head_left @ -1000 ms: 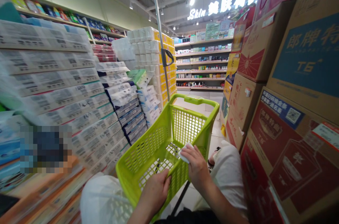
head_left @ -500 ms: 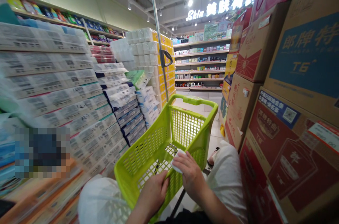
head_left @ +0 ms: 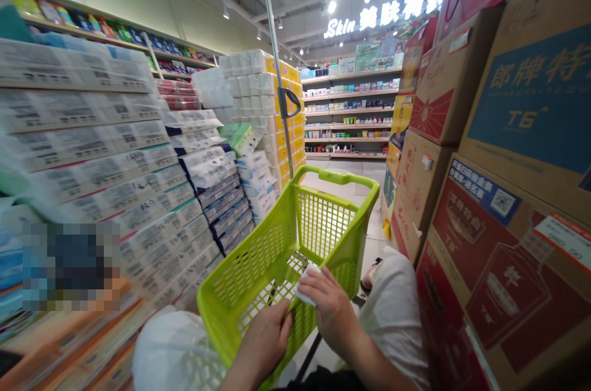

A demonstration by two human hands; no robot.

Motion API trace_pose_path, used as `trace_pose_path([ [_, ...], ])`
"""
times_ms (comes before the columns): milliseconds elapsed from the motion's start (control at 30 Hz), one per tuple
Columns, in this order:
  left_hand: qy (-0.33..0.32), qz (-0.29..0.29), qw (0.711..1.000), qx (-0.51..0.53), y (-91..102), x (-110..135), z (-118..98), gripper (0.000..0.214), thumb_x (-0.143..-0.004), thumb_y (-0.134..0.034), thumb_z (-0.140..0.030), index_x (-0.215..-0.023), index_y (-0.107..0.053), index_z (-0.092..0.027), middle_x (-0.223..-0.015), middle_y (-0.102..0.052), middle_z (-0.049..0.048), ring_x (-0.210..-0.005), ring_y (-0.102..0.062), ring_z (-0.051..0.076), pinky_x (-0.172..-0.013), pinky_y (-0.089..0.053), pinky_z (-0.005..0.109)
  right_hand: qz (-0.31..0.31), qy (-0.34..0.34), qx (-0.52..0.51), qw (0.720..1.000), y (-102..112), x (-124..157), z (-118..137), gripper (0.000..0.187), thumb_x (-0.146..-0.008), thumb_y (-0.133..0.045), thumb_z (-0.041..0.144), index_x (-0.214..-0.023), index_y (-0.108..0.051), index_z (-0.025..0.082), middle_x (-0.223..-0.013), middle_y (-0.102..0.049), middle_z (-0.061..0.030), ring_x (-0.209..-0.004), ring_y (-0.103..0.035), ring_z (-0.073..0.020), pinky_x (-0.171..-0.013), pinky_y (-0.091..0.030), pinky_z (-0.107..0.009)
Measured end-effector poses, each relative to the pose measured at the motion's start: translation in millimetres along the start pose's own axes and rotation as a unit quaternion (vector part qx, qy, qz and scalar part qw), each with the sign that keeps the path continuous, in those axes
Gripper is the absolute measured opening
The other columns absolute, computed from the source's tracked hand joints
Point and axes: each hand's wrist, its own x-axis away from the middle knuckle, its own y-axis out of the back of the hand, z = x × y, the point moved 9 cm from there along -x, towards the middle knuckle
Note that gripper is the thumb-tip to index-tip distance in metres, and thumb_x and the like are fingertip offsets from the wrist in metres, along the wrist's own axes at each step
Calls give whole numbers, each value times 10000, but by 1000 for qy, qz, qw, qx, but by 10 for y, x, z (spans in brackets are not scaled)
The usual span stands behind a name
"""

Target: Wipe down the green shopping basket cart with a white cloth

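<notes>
A lime-green plastic mesh shopping basket stands in front of me. My left hand grips its near rim, low in the view. My right hand is just to the right, inside the basket's near corner, and pinches a small white tissue between fingers and thumb. The tissue's folded edge shows beyond my fingers. Nothing else shows inside the basket apart from its mesh floor.
Tall stacks of wrapped tissue packs rise on the left, and printed cardboard cartons wall the right. A metal pole stands beyond the basket. Shelves of goods line the far aisle, above a tiled floor.
My right hand and the white tissue have moved slightly left and down. The basket and surroundings have shifted slightly in view. My left hand stays on the rim.
</notes>
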Motion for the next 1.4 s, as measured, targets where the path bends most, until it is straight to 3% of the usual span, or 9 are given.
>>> trace_pose_path([
  [200,5,-7,1000,9,-11,-3,13,212,-939,-367,-250,-830,-547,-220,-814,-708,51,-799,-670,205,-675,-395,283,-47,-69,27,996,244,-88,-390,517,-752,-401,-38,-1071,-701,237,-1130,-719,-56,-1205,-595,-212,-1113,-372,-490],
  [433,-14,-17,1000,14,-14,0,7,212,-926,-365,-223,-848,-562,-219,-819,-710,50,-798,-671,204,-664,-394,281,10,-19,-22,1000,-10,-5,0,483,-799,-434,-11,-1106,-680,268,-1102,-727,-34,-1174,-613,-174,-1121,-369,-422],
  [667,-2,-18,1000,22,-6,-1,14,228,-930,-366,-251,-837,-570,-216,-808,-713,57,-786,-671,206,-658,-394,284,-26,-86,6,996,267,-98,-372,522,-744,-404,-50,-1065,-698,239,-1123,-719,-48,-1203,-594,-207,-1124,-347,-494],
  [900,-28,-24,998,47,38,8,-10,220,-906,-369,-214,-796,-559,-218,-788,-701,41,-750,-652,180,-655,-406,269,32,-1,-29,999,6,24,56,439,-813,-461,8,-1100,-672,266,-1110,-723,-21,-1185,-603,-164,-1117,-374,-399],
  [1133,-10,-14,999,32,40,39,33,224,-918,-383,-248,-771,-549,-216,-791,-692,51,-773,-653,195,-674,-414,277,-34,-57,7,998,328,-53,-372,560,-726,-394,-47,-1115,-676,241,-1149,-711,-49,-1226,-581,-196,-1131,-343,-478],
  [1333,-16,-17,999,30,22,31,38,217,-917,-375,-226,-805,-561,-218,-824,-703,52,-800,-659,197,-691,-417,280,17,-5,-19,1000,31,16,7,491,-794,-429,-7,-1123,-668,268,-1124,-721,-20,-1189,-605,-177,-1120,-370,-428],
  [1400,-19,-18,999,32,24,34,41,221,-920,-374,-229,-808,-563,-219,-832,-705,52,-804,-659,195,-691,-415,279,18,-5,-11,1000,31,16,2,504,-788,-417,-24,-1114,-667,268,-1130,-720,-13,-1194,-603,-174,-1121,-369,-422],
])
